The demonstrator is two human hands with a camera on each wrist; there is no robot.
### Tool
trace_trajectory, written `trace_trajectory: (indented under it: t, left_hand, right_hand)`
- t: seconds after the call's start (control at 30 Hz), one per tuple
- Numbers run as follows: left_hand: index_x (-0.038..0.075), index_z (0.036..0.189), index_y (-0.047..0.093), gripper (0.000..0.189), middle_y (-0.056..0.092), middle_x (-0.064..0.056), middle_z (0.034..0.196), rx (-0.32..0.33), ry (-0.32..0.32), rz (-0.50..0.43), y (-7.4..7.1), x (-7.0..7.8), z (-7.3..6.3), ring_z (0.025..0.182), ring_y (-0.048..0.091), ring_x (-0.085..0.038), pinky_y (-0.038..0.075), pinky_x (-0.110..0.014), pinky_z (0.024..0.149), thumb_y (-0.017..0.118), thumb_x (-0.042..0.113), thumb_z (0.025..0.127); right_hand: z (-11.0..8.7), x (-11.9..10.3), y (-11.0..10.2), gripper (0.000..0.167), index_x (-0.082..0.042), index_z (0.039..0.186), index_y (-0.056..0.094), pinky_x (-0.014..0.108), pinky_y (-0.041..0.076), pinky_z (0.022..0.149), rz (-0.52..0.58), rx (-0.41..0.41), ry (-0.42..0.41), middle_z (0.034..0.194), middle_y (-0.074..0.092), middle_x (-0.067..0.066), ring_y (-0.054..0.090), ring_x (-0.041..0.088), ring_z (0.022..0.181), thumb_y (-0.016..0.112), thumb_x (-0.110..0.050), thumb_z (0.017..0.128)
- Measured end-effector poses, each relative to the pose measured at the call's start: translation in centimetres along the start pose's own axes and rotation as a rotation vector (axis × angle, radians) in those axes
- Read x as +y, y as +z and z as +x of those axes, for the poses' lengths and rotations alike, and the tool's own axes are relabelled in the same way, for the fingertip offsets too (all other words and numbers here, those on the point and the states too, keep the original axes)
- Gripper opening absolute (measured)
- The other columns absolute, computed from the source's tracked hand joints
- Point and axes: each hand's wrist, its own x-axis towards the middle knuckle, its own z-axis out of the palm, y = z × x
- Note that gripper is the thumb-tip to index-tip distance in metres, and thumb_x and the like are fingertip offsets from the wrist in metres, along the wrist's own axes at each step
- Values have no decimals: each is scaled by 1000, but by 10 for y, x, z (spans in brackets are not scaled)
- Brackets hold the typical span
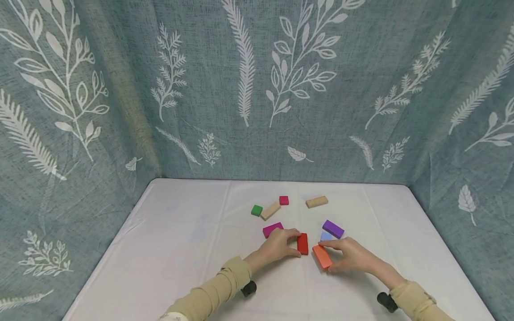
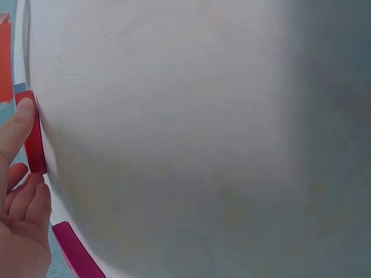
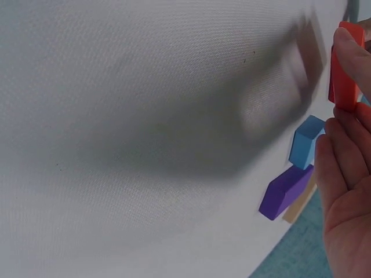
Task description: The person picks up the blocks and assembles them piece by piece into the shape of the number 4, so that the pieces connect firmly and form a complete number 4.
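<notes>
In the head view my left hand (image 1: 278, 244) pinches a red block (image 1: 303, 244) by its two short ends, thumb at the near end and fingertips at the far end. The left wrist view shows the thumb (image 2: 21, 119) on the top end of that block. To the right, my right hand (image 1: 348, 255) holds an orange block (image 1: 322, 257) the same way, slanted beside the red one with a narrow gap between. A light blue block (image 1: 326, 236) lies just beyond the right fingertips, partly hidden. The magenta block (image 1: 272, 229) sits behind the left hand, partly covered by it.
A purple block (image 1: 333, 229) lies beyond the light blue one. Farther back on the white tabletop (image 1: 180, 240) are a green cube (image 1: 256, 210), a wooden block (image 1: 271, 211), a crimson cube (image 1: 283, 200) and another wooden block (image 1: 317, 202). A patterned curtain (image 1: 257, 89) borders the table.
</notes>
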Motion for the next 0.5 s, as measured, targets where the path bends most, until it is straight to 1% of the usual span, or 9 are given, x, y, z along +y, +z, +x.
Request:
trace_trajectory:
  t: [0.3,0.5]
  left_hand:
    - [10,117,66,51,69,-1,116,2,23,12,-2,1,-1,107,63,-13,50,-23,92,82,26,72]
    - [10,116,65,49,69,-1,114,-10,35,9,-3,1,-1,104,63,-12,50,-22,91,82,26,73]
  right_hand:
    - [2,-2,1,66,-3,126,60,44,52,89,1,2,3,125,63,13,60,32,114,83,-28,69]
    - [6,-4,3,64,-4,124,61,44,52,88,14,10,-4,124,64,14,61,32,112,83,-28,69]
